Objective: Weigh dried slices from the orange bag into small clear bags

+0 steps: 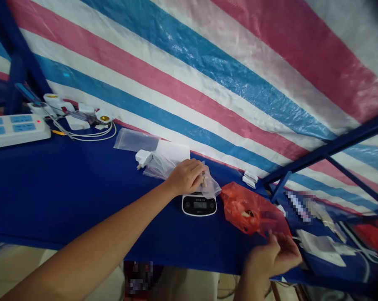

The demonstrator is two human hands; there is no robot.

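Observation:
My left hand (187,176) has its fingers closed on a clear plastic bag (210,184) with small pale pieces inside. The bag lies over a small digital scale (199,205), whose display faces me. To the right of the scale sits a crumpled red plastic bag (241,209) with an opening in its middle. My right hand (274,256) is at the near right edge of the red bag, its fingers curled and blurred; whether they grip the film is unclear.
White chargers (143,158), clear bags and a white sheet (176,151) lie behind my left hand. A power strip (18,128) and cables are at the far left. Small white packets (250,179) rest near the striped tarp (189,92). Papers (320,246) lie at right.

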